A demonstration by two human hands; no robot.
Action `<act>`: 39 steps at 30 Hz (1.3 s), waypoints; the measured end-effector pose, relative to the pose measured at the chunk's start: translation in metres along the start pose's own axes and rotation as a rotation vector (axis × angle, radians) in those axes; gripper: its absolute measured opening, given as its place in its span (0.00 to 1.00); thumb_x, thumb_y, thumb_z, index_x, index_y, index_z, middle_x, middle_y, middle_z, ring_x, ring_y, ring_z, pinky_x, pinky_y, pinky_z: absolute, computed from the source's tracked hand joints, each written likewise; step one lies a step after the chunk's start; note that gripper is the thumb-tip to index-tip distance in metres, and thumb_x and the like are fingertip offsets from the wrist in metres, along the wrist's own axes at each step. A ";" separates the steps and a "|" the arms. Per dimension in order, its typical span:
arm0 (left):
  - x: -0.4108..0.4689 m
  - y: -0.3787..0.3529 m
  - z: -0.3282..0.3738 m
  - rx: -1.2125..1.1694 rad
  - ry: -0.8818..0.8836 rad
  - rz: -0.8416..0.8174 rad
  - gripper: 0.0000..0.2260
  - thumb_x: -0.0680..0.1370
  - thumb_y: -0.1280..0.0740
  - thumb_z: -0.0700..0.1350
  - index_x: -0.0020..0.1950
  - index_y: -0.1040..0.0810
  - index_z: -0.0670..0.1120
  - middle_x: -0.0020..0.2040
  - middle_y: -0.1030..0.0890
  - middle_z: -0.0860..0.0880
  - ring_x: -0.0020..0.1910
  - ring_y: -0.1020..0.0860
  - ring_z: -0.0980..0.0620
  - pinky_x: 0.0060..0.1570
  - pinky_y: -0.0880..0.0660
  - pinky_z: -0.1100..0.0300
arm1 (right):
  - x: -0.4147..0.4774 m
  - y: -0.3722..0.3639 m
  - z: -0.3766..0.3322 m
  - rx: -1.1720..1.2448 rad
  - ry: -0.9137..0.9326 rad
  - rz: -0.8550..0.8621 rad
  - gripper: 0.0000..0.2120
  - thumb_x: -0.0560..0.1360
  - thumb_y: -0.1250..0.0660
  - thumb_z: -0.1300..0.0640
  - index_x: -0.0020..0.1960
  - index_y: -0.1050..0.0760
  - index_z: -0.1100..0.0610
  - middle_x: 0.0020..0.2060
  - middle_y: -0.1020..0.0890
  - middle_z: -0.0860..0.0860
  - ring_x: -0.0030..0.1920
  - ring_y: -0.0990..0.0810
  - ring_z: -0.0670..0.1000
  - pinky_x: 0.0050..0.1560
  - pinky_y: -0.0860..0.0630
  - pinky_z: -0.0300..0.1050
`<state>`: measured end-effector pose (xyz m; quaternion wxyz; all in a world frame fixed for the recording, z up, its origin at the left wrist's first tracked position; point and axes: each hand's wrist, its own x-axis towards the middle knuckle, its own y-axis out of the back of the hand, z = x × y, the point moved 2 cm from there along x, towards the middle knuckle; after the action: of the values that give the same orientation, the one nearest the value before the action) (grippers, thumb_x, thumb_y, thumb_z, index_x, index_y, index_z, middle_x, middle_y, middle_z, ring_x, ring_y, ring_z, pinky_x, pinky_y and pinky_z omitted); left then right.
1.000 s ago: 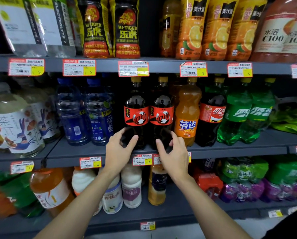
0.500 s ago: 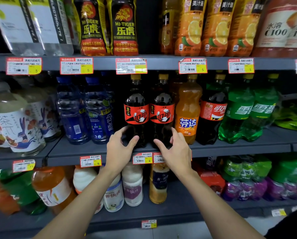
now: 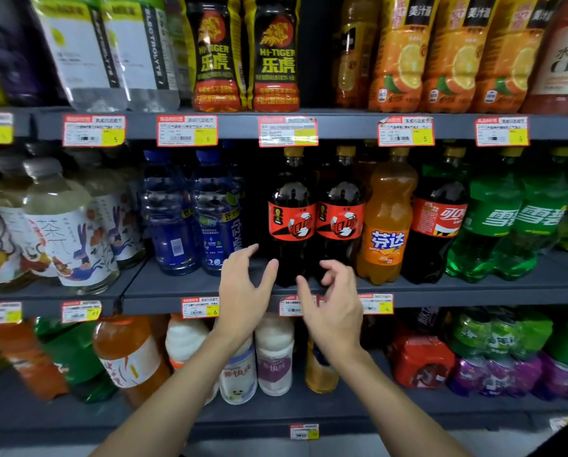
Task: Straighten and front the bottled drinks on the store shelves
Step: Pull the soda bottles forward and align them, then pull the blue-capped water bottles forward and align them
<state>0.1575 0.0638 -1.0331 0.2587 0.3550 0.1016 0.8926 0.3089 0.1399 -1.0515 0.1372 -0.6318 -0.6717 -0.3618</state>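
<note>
Cola bottles (image 3: 291, 222) stand side by side at twelve o'clock of my left hand (image 3: 243, 288), spread wide, and my right hand (image 3: 337, 305), loosely curled, both holding nothing.

Grey shelving (image 3: 490, 300), three tiers; red-yellow price tags (image 3: 187, 130) on edges; pale floor (image 3: 249, 449) below.

One wide-angle camera, worn on the head, looked forward and slightly down at the shelving from close by. The middle shelf (image 3: 177, 286) crossed the centre, with the upper shelf (image 3: 342, 127) above and the lower shelf (image 3: 358, 410) nearer, below.
</note>
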 end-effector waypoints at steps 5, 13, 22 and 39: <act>0.017 0.049 -0.025 0.077 -0.080 0.139 0.13 0.79 0.30 0.45 0.63 0.23 0.45 0.56 0.23 0.51 0.57 0.25 0.50 0.58 0.26 0.52 | -0.020 -0.060 -0.048 -0.027 0.141 -0.132 0.20 0.77 0.34 0.42 0.65 0.28 0.49 0.50 0.28 0.42 0.45 0.26 0.40 0.41 0.29 0.37; 0.035 0.090 -0.062 0.262 -0.195 0.207 0.13 0.77 0.29 0.45 0.61 0.24 0.46 0.55 0.24 0.50 0.57 0.28 0.51 0.54 0.33 0.66 | -0.007 -0.120 -0.076 -0.143 0.072 -0.116 0.27 0.76 0.32 0.41 0.69 0.30 0.53 0.59 0.26 0.48 0.53 0.20 0.50 0.46 0.23 0.48; 0.052 0.091 -0.091 0.352 0.315 0.233 0.45 0.70 0.24 0.61 0.75 0.37 0.36 0.70 0.29 0.36 0.69 0.32 0.37 0.67 0.31 0.44 | 0.005 -0.149 -0.080 -0.238 -0.100 -0.228 0.39 0.72 0.32 0.34 0.75 0.37 0.54 0.68 0.28 0.50 0.60 0.21 0.58 0.54 0.24 0.53; 0.058 0.105 -0.103 0.205 0.308 0.190 0.35 0.68 0.20 0.57 0.67 0.27 0.40 0.59 0.20 0.39 0.63 0.27 0.39 0.55 0.27 0.46 | 0.001 -0.143 -0.089 -0.183 -0.205 -0.120 0.33 0.67 0.24 0.35 0.63 0.31 0.52 0.58 0.26 0.47 0.55 0.20 0.53 0.49 0.26 0.49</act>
<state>0.0098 0.0060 -1.0357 0.1171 0.2467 0.1961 0.9418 0.1486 0.0904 -1.0331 -0.0122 -0.6340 -0.6829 -0.3628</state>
